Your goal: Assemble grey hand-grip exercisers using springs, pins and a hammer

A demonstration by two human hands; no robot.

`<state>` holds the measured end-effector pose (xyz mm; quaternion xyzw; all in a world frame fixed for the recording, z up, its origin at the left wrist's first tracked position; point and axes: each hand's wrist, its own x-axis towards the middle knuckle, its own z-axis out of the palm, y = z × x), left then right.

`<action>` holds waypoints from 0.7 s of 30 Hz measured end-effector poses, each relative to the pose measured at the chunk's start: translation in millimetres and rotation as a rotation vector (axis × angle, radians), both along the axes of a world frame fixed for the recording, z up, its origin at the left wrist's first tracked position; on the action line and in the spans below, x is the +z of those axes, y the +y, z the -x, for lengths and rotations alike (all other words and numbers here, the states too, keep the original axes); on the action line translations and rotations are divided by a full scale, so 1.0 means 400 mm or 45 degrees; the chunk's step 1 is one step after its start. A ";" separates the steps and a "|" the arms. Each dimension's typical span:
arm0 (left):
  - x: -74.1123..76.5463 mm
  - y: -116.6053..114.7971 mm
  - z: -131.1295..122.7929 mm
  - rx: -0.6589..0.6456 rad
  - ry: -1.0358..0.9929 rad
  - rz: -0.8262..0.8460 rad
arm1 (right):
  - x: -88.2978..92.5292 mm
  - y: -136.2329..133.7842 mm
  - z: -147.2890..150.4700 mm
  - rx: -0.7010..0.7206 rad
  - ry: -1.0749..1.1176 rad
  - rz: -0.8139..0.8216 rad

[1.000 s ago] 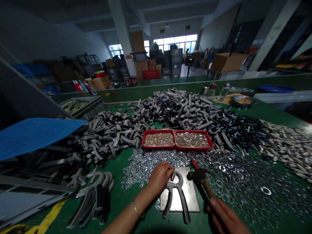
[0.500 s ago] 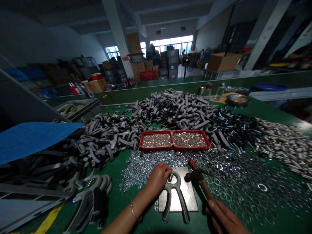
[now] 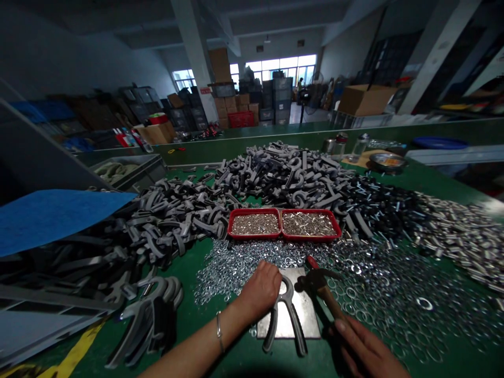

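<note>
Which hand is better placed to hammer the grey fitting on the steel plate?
Right, probably: the right hand grips the hammer beside the grey forked fitting, while the left hand covers that fitting's top.

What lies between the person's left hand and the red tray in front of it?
In the head view, a spread of loose silver washers lies between the left hand and the red tray.

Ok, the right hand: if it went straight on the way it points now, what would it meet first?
The right hand, gripping a hammer's wooden handle, would probably meet the steel plate first, at the plate's right edge, though shadow leaves the depth unsure.
</note>
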<state>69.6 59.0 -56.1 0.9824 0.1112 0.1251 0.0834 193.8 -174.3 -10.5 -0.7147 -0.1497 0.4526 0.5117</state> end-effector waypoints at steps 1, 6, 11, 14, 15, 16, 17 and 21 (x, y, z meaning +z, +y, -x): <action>0.000 0.000 0.001 0.008 0.002 -0.037 | 0.002 0.004 -0.012 0.070 -0.081 0.002; 0.042 -0.016 0.050 0.219 -0.104 0.120 | 0.073 0.048 -0.068 0.494 -0.523 -0.012; 0.075 -0.050 0.135 0.157 0.050 0.258 | 0.118 0.119 -0.082 0.697 -0.868 -0.038; 0.064 -0.056 0.145 0.161 0.200 0.244 | 0.089 0.157 -0.093 0.853 -0.874 0.082; 0.061 -0.055 0.142 0.176 0.226 0.241 | 0.080 0.167 -0.097 0.884 -0.855 0.081; 0.058 -0.054 0.138 0.185 0.237 0.242 | 0.076 0.175 -0.101 0.892 -0.846 0.058; 0.057 -0.052 0.135 0.190 0.239 0.248 | 0.075 0.181 -0.103 0.883 -0.860 0.036; 0.063 -0.049 0.131 0.206 0.259 0.274 | 0.086 0.177 -0.102 0.897 -0.967 0.145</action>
